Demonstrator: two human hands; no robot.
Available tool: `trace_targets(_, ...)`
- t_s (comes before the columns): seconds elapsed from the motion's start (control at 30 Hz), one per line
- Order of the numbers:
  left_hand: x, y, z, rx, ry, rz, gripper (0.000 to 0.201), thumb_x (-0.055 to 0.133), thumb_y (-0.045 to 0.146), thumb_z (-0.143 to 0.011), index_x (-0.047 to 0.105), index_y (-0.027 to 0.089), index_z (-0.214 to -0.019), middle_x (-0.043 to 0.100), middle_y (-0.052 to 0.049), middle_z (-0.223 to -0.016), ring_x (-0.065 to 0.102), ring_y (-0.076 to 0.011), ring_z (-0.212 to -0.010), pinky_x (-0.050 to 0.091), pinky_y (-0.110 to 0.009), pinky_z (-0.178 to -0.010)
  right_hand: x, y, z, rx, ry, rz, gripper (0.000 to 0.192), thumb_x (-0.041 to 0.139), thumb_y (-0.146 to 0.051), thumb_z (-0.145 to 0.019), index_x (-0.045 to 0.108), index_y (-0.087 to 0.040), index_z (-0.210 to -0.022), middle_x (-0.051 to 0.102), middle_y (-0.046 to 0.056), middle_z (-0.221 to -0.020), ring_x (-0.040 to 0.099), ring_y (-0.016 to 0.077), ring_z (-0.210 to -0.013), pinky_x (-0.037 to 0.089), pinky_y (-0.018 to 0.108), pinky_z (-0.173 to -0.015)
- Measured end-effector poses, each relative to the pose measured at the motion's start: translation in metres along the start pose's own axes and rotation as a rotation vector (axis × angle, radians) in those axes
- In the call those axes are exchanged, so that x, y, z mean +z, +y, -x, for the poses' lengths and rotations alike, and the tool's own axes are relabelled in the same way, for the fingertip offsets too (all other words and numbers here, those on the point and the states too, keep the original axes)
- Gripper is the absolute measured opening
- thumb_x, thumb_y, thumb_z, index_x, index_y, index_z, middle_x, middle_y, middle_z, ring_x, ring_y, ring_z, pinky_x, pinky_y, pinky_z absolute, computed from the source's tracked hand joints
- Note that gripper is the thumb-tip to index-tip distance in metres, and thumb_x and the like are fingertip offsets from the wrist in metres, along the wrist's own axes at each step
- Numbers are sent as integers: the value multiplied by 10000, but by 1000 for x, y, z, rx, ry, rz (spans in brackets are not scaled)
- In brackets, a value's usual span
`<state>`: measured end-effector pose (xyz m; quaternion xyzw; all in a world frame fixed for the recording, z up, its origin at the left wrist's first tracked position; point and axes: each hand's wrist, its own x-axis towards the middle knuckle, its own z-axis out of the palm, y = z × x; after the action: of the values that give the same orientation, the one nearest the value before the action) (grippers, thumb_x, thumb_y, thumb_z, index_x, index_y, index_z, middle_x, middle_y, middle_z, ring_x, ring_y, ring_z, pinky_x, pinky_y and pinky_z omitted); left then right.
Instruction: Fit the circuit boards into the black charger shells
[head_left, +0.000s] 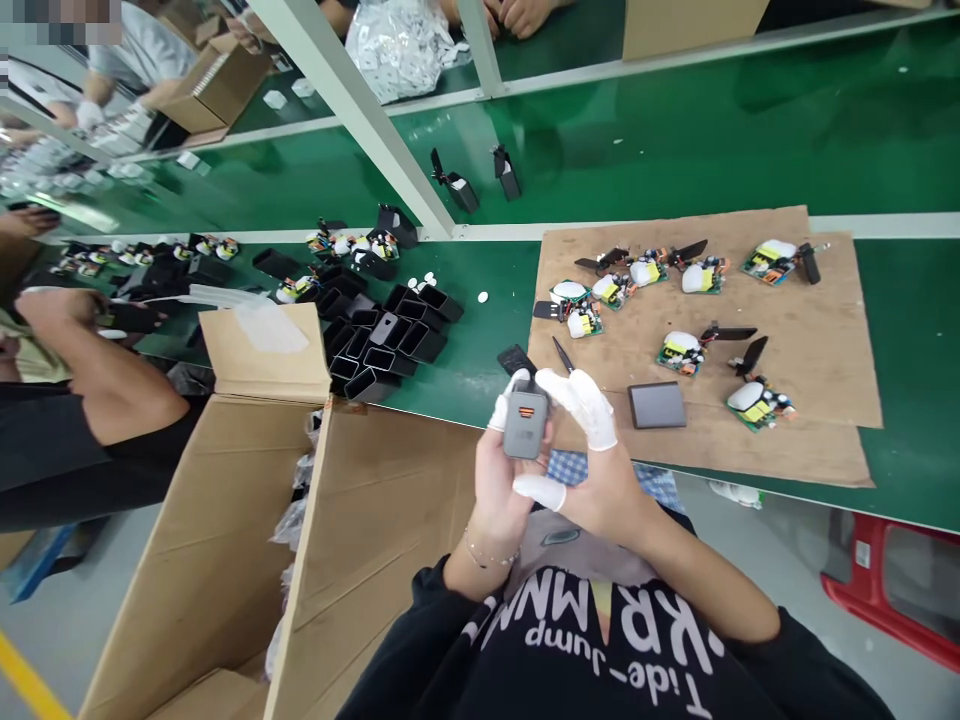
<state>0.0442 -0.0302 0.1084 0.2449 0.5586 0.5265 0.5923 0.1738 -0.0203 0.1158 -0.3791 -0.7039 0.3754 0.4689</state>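
Note:
My left hand (501,490), with white finger cots on its fingertips, holds a small grey rectangular plastic case (526,420) with orange stripes on its face. My right hand (596,475) curves beside the case, fingers and thumb apart, also wearing white finger cots. The right fingertips are close to the case's upper edge; whether they touch it I cannot tell. Beyond my left fingertips lies a flat black piece (516,360). A thin black pen-like tool (562,355) lies nearby. Another dark grey case (657,405) rests on the cardboard sheet (622,370), right of my right hand.
Several circuit boards (681,350) with white and yellow parts lie on the cardboard. Many black open housings (382,335) are grouped left on the green table (469,365). A large open carton (390,500) stands at my left. A red stool (885,590) is at right. Co-workers sit left and opposite.

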Motion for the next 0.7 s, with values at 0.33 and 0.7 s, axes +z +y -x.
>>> trace_targets(0.33, 6, -14, 16, 346, -23, -181, 584, 294, 524, -990, 162, 390, -1543, 536, -34, -1463, 620, -243, -1239, 595, -429, -962, 2, 7, 0, 126, 232, -339, 725, 738, -475, -829, 364, -329, -1432, 586, 97, -1370, 586, 302, -1247, 492, 526, -1062)
trace_targets(0.7, -39, -58, 12, 933, 17, -774, 830, 565, 487, -888, 105, 328, -1560, 246, -110, -1625, 283, -346, -1492, 337, -565, -1209, 48, 34, 12, 634, 137, -1035, 608, 245, -641, -978, 515, -300, -1403, 621, 46, -1373, 615, 257, -1237, 538, 497, -1017)
